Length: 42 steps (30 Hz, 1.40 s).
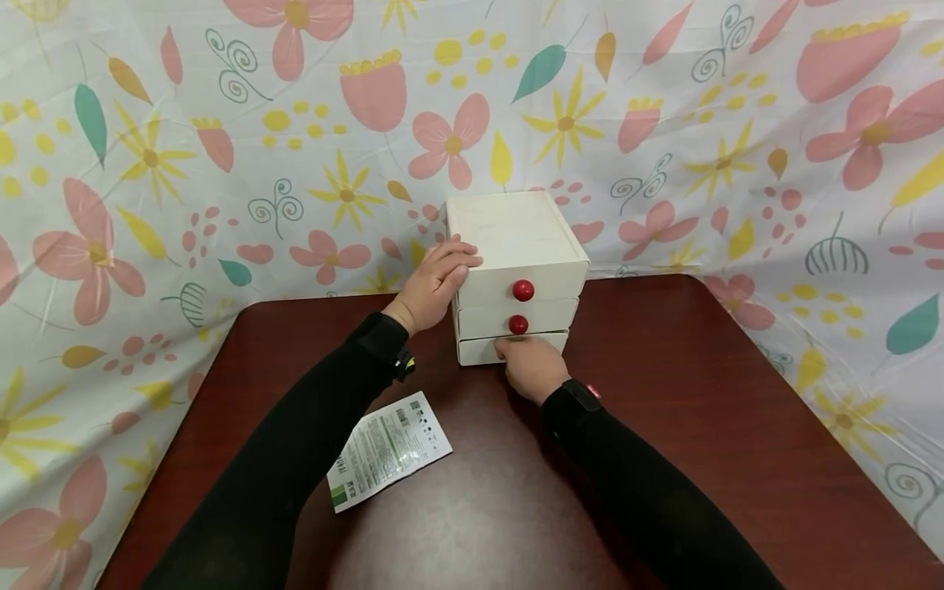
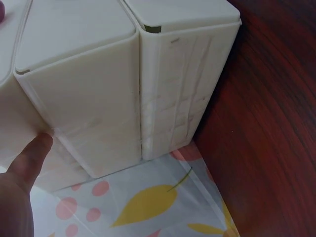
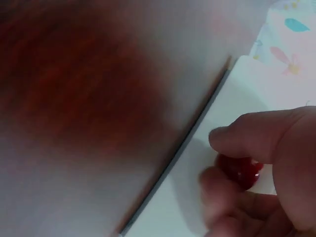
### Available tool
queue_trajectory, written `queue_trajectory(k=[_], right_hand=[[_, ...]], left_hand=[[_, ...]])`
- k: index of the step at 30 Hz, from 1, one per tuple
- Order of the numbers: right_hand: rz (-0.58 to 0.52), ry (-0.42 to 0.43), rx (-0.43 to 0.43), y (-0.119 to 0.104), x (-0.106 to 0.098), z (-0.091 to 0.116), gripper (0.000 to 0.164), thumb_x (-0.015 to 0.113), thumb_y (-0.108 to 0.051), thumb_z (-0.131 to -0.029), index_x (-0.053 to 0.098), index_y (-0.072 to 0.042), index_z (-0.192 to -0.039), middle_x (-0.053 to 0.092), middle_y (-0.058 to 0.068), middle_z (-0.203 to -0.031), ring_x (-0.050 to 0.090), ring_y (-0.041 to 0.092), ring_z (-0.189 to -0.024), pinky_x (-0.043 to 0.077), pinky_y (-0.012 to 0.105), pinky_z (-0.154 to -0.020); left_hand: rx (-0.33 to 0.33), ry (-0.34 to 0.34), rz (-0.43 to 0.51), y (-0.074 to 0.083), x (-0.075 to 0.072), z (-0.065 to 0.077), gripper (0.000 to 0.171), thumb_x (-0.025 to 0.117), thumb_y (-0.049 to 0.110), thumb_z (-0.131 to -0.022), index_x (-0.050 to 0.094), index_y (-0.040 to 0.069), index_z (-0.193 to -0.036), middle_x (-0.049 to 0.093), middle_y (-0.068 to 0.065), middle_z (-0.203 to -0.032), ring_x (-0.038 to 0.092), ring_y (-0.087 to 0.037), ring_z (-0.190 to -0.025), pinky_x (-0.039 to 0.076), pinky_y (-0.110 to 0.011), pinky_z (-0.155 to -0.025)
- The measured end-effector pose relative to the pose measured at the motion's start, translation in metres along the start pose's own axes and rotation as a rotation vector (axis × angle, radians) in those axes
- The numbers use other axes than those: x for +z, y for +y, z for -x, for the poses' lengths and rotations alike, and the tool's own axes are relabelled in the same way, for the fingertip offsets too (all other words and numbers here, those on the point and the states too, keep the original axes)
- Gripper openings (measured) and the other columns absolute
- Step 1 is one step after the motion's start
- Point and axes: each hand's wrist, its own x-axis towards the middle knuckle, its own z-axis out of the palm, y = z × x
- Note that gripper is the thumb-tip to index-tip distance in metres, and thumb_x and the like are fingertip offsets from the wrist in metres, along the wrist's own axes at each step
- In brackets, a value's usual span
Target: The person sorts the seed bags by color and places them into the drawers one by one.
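A white three-drawer box [image 1: 516, 233] stands at the back of the table with round red knobs on its front. My left hand [image 1: 435, 283] rests against its upper left edge and side, fingers over the top. In the left wrist view, one finger [image 2: 34, 155] of it touches the cabinet's side. Low at the front, my right hand [image 1: 534, 366] is at the bottom drawer [image 1: 475, 351]. Its thumb and fingers are curled round a red knob [image 3: 242, 170] in the right wrist view. A thin dark gap shows above that drawer's front.
A flat white printed packet [image 1: 394, 447] with a barcode and green marks lies on the dark red-brown table [image 1: 664, 377], partly behind my left forearm. A flowered cloth [image 1: 295, 147] hangs behind the table, close to the drawer box.
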Motion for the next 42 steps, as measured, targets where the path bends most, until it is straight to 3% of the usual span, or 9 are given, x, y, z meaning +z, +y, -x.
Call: queue_trajectory(k=[5,9,16,19,25,29,34,42], right_hand=[[-0.145,-0.042,0.09,-0.002,-0.003,0.0,0.014,0.062,-0.007,-0.091,0.07,-0.012,-0.101,0.067,0.002,-0.086,0.062,0.021,-0.077,0.052,0.036,-0.07],[-0.379,-0.05,0.268,-0.003,-0.002,0.004,0.022,0.067,-0.016,-0.092,0.066,-0.007,-0.113,0.065,0.006,-0.095,0.059,0.023,-0.081,0.05,0.037,-0.074],[-1.172,0.018,0.722,-0.003,-0.001,0.008,0.034,0.067,-0.019,-0.096,0.061,0.004,-0.12,0.067,0.018,-0.105,0.069,0.029,-0.085,0.057,0.031,-0.066],[-1.341,0.049,0.834,-0.005,-0.002,0.005,0.039,0.068,-0.02,-0.096,0.059,0.003,-0.127,0.065,0.019,-0.111,0.069,0.028,-0.088,0.058,0.03,-0.069],[-1.504,0.112,0.976,-0.011,0.001,0.0,0.037,0.071,-0.018,-0.095,0.06,0.004,-0.123,0.062,0.024,-0.113,0.07,0.03,-0.09,0.059,0.031,-0.068],[-1.563,0.149,1.0,-0.014,0.005,-0.002,0.035,0.072,-0.013,-0.094,0.06,0.006,-0.121,0.062,0.024,-0.118,0.07,0.029,-0.089,0.059,0.03,-0.07],[-1.545,0.166,0.992,-0.014,0.009,-0.001,0.033,0.073,-0.012,-0.092,0.062,0.008,-0.117,0.064,0.025,-0.111,0.07,0.024,-0.078,0.059,0.029,-0.067],[-1.464,0.144,0.955,-0.013,0.008,-0.001,0.028,0.07,-0.012,-0.088,0.066,0.01,-0.104,0.066,0.014,-0.08,0.063,0.016,-0.059,0.056,0.026,-0.056]], left_hand=[[-0.013,-0.005,0.014,0.0,-0.002,-0.001,0.034,0.042,0.015,-0.108,0.064,0.002,-0.13,0.049,-0.013,-0.138,0.024,-0.024,-0.146,0.02,-0.033,-0.116],[0.002,-0.002,0.01,0.0,-0.001,0.0,0.033,0.042,0.014,-0.107,0.063,0.001,-0.13,0.049,-0.014,-0.138,0.025,-0.026,-0.146,0.019,-0.034,-0.117],[-0.013,-0.006,0.013,0.002,0.0,0.002,0.033,0.042,0.016,-0.108,0.064,0.003,-0.129,0.048,-0.013,-0.139,0.024,-0.025,-0.146,0.019,-0.035,-0.117],[-0.02,-0.003,0.013,0.002,-0.001,0.002,0.033,0.042,0.017,-0.108,0.064,0.003,-0.129,0.048,-0.012,-0.139,0.023,-0.025,-0.146,0.02,-0.035,-0.117],[-0.002,0.001,0.002,0.0,0.0,0.001,0.033,0.042,0.017,-0.108,0.064,0.003,-0.129,0.049,-0.012,-0.139,0.024,-0.025,-0.146,0.019,-0.035,-0.117],[-0.004,0.007,-0.001,-0.001,0.0,0.002,0.033,0.042,0.016,-0.108,0.064,0.003,-0.129,0.048,-0.013,-0.138,0.024,-0.025,-0.145,0.019,-0.034,-0.117],[-0.005,0.01,-0.013,-0.002,0.0,0.002,0.033,0.042,0.016,-0.108,0.063,0.003,-0.129,0.048,-0.013,-0.138,0.025,-0.026,-0.145,0.019,-0.034,-0.117],[0.003,0.003,-0.021,0.0,0.0,0.0,0.033,0.041,0.016,-0.108,0.063,0.003,-0.129,0.048,-0.013,-0.139,0.024,-0.026,-0.146,0.018,-0.034,-0.117]])
